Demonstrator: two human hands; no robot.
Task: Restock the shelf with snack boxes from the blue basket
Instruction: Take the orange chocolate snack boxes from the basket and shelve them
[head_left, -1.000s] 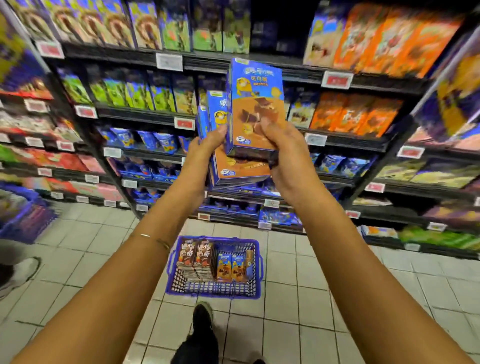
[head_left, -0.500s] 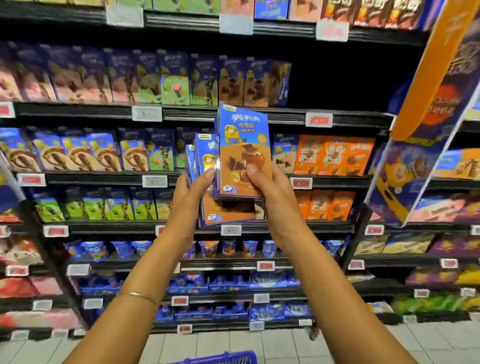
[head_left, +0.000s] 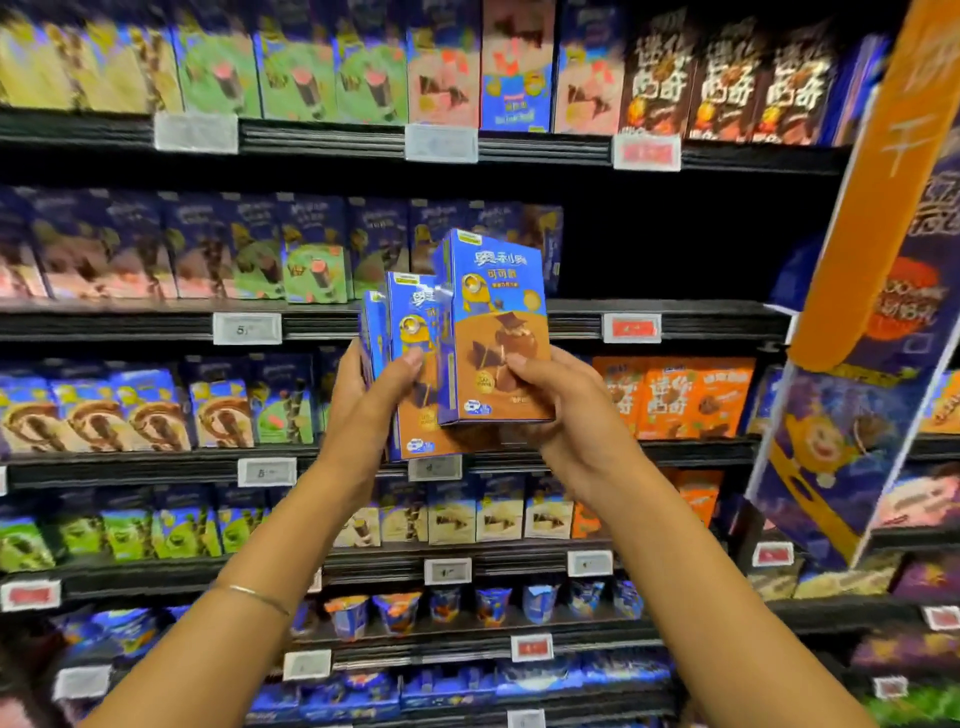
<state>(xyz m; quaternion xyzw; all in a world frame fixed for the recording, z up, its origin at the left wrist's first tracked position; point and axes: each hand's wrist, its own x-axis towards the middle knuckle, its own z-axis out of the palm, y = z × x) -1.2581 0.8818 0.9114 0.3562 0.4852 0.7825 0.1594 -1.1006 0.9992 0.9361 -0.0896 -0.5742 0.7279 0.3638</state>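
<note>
My right hand (head_left: 561, 410) grips one blue-and-brown snack box (head_left: 493, 322) upright by its lower right part, thumb on the front face. My left hand (head_left: 371, 400) holds a small stack of the same boxes (head_left: 410, 332) just behind and to the left of it. Both are raised in front of the shelf (head_left: 467, 322), level with its second row. To the right of that row's dark blue boxes (head_left: 311, 249) is a dark gap (head_left: 675, 249). The blue basket is out of view.
Shelves of snack boxes fill the view, with price tags (head_left: 247, 328) on the rails. An orange and blue hanging banner (head_left: 872, 312) juts out at the right. Orange boxes (head_left: 675, 395) sit just right of my hands. Cup snacks (head_left: 441, 608) line a lower shelf.
My head has tilted up, so the basket and floor have left the view. Both hands have lifted the boxes higher, up to the second shelf row.
</note>
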